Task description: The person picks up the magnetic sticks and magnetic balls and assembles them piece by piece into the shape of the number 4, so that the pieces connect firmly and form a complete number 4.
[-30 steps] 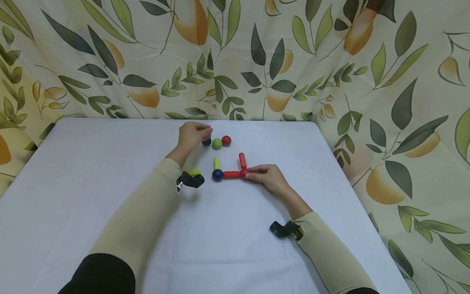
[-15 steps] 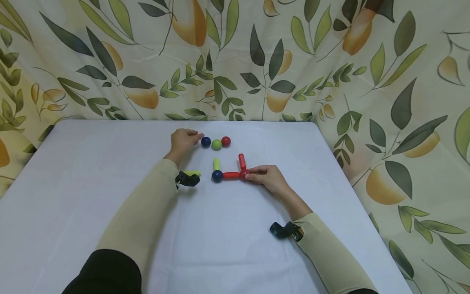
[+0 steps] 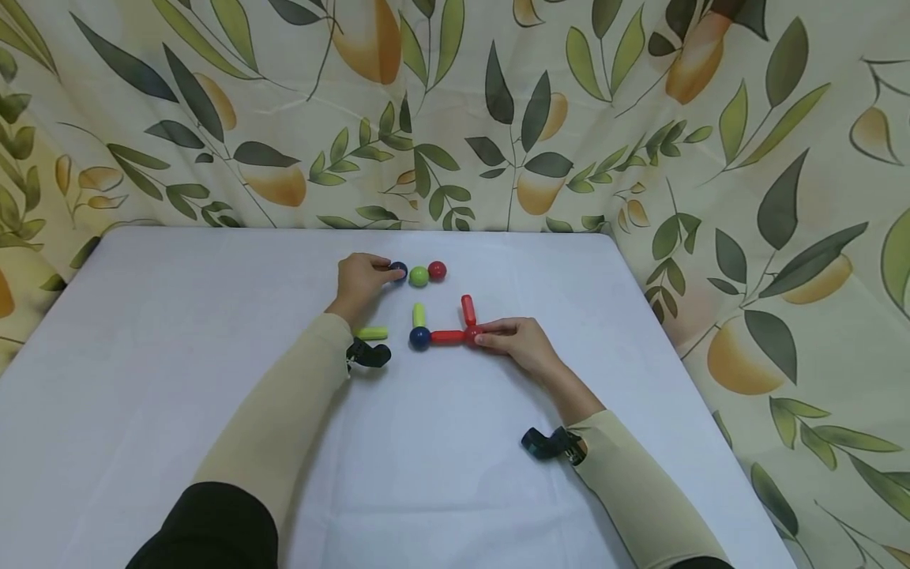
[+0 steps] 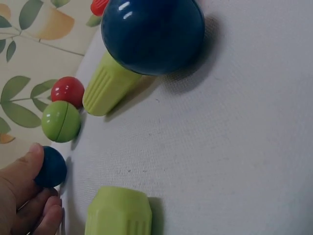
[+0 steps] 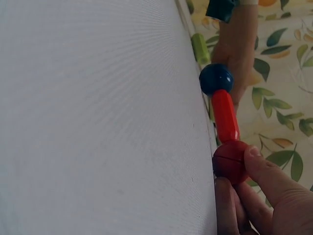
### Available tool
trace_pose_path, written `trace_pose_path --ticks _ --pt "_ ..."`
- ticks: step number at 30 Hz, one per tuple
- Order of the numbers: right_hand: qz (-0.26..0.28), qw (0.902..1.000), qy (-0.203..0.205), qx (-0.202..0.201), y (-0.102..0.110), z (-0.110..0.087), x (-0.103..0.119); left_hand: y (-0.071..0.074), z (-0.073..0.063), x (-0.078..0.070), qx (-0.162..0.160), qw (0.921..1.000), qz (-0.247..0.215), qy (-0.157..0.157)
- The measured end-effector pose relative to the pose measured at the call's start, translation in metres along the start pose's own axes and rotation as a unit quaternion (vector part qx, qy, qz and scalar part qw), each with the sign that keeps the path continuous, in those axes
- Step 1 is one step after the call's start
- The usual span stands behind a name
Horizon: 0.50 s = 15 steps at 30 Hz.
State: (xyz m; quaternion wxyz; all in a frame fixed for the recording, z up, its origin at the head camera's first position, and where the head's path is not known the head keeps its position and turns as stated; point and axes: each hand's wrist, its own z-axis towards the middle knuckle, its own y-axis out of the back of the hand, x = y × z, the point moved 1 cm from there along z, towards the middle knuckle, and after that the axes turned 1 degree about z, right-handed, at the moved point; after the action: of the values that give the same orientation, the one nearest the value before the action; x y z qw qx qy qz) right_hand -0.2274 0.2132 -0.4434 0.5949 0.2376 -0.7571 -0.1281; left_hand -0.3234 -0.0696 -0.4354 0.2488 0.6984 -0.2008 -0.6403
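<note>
At the back of the table my left hand (image 3: 364,283) pinches a loose dark blue ball (image 4: 52,167) between thumb and fingers. Beside that ball lie a green ball (image 3: 419,276) and a red ball (image 3: 437,271). My right hand (image 3: 524,344) holds another red ball (image 5: 230,161), the corner of a joined shape. From this corner one red stick (image 3: 447,337) runs left to a second blue ball (image 3: 420,338), and another red stick (image 3: 468,310) points away from me. A yellow-green stick (image 3: 419,315) extends backward from the second blue ball.
A loose yellow-green stick (image 3: 372,333) lies left of the joined shape, close to the left wrist camera (image 3: 370,353). White cloth covers the table (image 3: 426,474). Behind it hangs a leaf-patterned curtain (image 3: 441,103).
My left hand drew back leftward from above the loose blue ball, then came in again and took hold of it. The right hand and the joined shape stayed in place.
</note>
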Motion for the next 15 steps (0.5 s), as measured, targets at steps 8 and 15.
trace_pose_path --ticks 8,15 --pt "-0.002 1.0000 0.003 0.000 -0.0001 0.0003 0.0013 -0.0007 -0.0003 0.0017 -0.005 0.9998 0.013 -0.014" --pt "-0.002 1.0000 -0.001 -0.001 -0.0002 -0.0002 0.0014 -0.0032 0.0009 0.0038 0.000 0.9998 0.000 0.017"
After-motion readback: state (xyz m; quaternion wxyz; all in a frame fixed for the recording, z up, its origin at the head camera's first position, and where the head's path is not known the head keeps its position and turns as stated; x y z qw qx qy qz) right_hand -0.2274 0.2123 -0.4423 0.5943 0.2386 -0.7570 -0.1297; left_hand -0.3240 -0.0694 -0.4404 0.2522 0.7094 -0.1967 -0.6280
